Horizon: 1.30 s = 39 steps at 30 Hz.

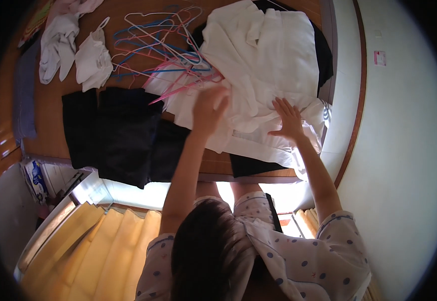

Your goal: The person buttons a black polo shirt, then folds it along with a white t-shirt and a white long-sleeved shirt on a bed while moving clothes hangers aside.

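A large white garment (278, 49) is spread over other white and black clothes at the right of the wooden surface. My right hand (288, 120) rests palm down on its lower part with fingers spread. My left hand (210, 109), slightly blurred, is over the white cloth's left side with thumb and fingers apart; whether it touches the cloth I cannot tell. Just beyond it lies a tangled heap of white, blue and pink clothes hangers (162, 45). Folded black garments (124, 139) lie to the left of my left forearm.
A white strappy top (93, 62) and a crumpled white garment (58, 49) lie at the upper left, with a folded blue cloth (26, 94) by the left edge. A pale wall (399, 113) stands at the right. Yellow curtains (128, 244) hang at the lower left.
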Each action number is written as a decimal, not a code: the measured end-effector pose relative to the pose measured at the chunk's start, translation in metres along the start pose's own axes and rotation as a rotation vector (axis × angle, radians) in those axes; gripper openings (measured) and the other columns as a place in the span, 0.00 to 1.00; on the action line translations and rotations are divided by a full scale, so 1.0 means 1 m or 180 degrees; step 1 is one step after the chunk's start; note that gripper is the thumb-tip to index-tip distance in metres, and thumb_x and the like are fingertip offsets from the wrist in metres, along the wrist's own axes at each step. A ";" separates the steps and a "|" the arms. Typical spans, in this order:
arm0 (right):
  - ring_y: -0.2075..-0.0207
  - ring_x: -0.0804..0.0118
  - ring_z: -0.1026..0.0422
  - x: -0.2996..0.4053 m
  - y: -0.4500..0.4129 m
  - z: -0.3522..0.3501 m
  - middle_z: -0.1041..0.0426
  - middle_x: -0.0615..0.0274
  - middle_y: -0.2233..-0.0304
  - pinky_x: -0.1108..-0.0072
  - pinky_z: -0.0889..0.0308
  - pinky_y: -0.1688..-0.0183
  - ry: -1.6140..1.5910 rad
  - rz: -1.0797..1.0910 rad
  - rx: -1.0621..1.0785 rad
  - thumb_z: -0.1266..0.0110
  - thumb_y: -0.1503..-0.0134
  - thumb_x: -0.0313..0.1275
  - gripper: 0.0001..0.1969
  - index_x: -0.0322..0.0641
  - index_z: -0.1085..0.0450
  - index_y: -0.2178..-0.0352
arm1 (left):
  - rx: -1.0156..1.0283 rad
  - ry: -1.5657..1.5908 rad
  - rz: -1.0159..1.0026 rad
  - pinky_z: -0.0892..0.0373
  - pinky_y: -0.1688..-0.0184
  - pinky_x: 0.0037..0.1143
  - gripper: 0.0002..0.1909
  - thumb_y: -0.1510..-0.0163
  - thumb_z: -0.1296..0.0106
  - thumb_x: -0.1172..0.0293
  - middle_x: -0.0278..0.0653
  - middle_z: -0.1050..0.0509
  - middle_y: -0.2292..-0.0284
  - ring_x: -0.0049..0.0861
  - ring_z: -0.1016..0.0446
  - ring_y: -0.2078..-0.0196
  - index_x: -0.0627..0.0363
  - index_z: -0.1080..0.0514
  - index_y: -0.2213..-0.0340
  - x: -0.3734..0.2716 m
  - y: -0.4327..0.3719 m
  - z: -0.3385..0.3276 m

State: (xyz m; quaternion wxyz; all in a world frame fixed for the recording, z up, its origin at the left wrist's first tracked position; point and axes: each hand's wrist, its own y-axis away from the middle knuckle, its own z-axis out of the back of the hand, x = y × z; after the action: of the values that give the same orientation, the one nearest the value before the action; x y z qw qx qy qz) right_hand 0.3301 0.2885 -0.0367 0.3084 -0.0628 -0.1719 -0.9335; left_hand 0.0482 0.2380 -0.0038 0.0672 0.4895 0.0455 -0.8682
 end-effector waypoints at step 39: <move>0.74 0.71 0.31 0.066 0.233 0.204 0.29 0.60 0.75 0.80 0.33 0.71 -0.1343 -0.1553 -0.4111 0.50 0.59 0.16 0.10 0.35 0.31 0.72 | 0.1789 0.0559 -0.1925 0.45 0.49 0.32 0.40 0.66 0.40 0.61 0.44 0.41 0.52 0.37 0.44 0.49 0.52 0.45 0.51 -0.195 0.087 -0.036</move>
State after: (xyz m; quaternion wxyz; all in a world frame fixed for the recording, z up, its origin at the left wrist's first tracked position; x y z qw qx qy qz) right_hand 0.4183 0.1503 0.2342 -0.0473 -0.3713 0.3492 -0.8590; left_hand 0.1923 0.1718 0.1439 -0.3309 0.5255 -0.0458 -0.7825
